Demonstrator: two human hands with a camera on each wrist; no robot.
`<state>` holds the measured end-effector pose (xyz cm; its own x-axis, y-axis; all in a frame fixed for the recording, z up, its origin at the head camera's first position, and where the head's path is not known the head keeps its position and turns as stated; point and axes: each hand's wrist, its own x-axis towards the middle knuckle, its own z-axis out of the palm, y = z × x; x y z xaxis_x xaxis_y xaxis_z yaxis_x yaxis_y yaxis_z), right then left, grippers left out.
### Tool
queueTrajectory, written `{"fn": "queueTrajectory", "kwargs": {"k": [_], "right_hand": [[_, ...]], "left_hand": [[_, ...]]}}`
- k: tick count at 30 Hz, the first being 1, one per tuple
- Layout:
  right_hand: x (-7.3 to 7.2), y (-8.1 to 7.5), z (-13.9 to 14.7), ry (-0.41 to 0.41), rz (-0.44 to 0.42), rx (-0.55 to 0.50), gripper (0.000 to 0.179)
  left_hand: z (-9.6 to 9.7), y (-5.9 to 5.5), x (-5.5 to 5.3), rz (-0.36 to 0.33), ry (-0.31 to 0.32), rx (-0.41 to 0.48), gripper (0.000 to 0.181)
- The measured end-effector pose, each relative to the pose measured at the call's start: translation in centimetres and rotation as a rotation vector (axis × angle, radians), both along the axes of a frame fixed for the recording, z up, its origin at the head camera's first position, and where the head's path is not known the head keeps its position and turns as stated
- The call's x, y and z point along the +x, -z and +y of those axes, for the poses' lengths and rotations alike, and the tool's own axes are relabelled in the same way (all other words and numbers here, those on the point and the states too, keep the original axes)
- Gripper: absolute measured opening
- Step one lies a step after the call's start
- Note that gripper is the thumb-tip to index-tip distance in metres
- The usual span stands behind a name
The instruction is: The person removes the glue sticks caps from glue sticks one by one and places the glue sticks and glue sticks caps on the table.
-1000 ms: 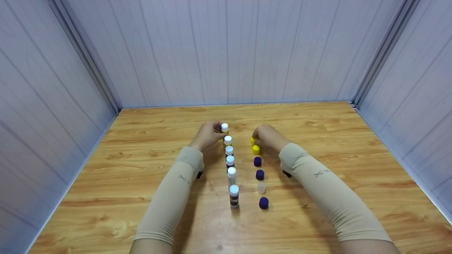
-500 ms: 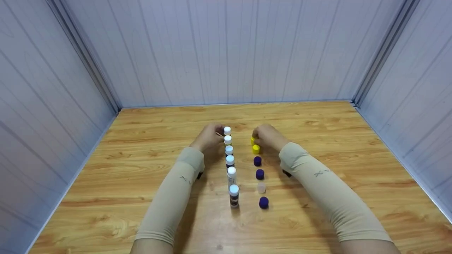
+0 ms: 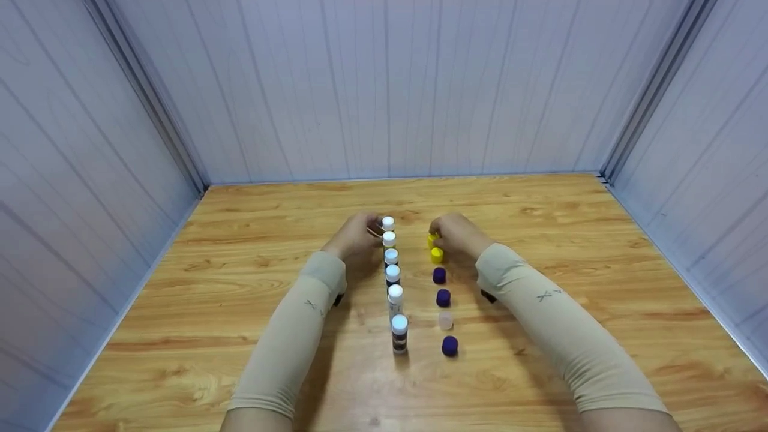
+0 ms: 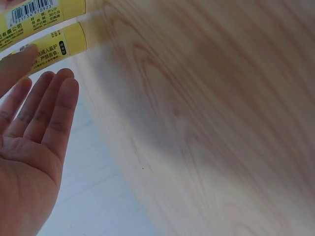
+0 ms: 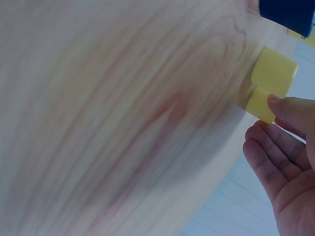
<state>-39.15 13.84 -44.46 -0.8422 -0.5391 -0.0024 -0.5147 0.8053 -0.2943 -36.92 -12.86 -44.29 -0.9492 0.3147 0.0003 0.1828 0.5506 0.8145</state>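
Observation:
Uncapped glue sticks with white tops stand in a row in the head view, from the nearest stick (image 3: 399,334) to the farthest (image 3: 389,224). My left hand (image 3: 354,235) is beside that farthest stick, fingers relaxed. In the left wrist view, its thumb overlaps the yellow glue stick (image 4: 74,40), and the other fingers extend straight below. My right hand (image 3: 459,234) pinches the farthest yellow cap (image 5: 259,104) between thumb and fingers, low at the tabletop. A second yellow cap (image 3: 437,255) is right in front of it.
The cap row continues toward me with a purple cap (image 3: 439,275), another purple cap (image 3: 443,297), a translucent cap (image 3: 446,320) and a last purple cap (image 3: 450,346). Pale panel walls (image 3: 384,90) border the wooden table (image 3: 270,204) at the back and sides.
The farthest glue stick has shifted right and slightly nearer, into line with the others. My left thumb has drawn back from it. The right hand has stayed at its cap.

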Motion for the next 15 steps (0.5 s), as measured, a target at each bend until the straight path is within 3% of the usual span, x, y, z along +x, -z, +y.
{"fn": "queueTrajectory", "kwargs": {"k": [6,15], "right_hand": [[-0.1,0.1,0.1,-0.006,0.004,-0.003,0.027],[0.0,-0.8,0.5,0.025,-0.045,-0.027,0.039]], "left_hand": [[-0.5,-0.3,0.2,-0.013,-0.024,-0.085,0.034],[-1.2,-1.5,0.2,-0.013,-0.044,-0.103,0.039]]}}
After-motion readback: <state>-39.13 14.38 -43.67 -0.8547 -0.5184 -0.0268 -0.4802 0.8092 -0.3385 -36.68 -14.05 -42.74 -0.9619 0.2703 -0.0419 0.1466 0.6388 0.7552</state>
